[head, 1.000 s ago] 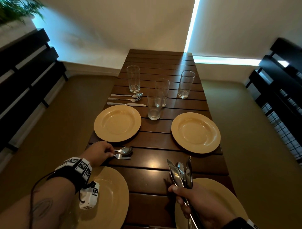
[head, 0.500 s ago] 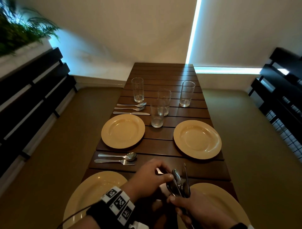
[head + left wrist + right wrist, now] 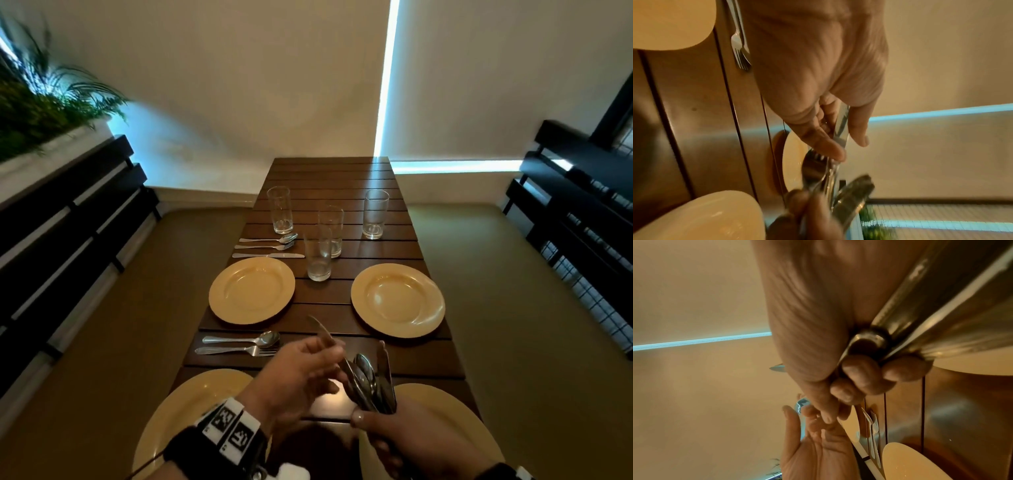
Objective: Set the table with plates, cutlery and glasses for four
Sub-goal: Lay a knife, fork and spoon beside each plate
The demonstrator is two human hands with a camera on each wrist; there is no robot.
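Note:
My right hand [image 3: 376, 425] grips a bundle of cutlery [image 3: 368, 380] upright over the near right yellow plate [image 3: 452, 407]; its fingers [image 3: 859, 378] curl round the handles. My left hand [image 3: 329, 356] pinches a knife [image 3: 318, 329] from that bundle, blade tip pointing up and away; the knife [image 3: 841, 126] lies between thumb and fingers. Beside the near left plate [image 3: 181, 411] lie a spoon [image 3: 246, 339] and a fork [image 3: 239, 350]. Two more plates [image 3: 251, 290] [image 3: 397, 300] sit further off.
Several empty glasses [image 3: 318, 255] stand mid-table on the dark slatted table [image 3: 329, 174]. A spoon, fork and knife set [image 3: 267, 246] lies beyond the far left plate. Black benches [image 3: 68, 222] [image 3: 575, 205] flank the table, a plant [image 3: 37, 102] at left.
My left hand has left the spoon and fork on the table, crossed to the bundle in my right hand and now draws a knife out of it.

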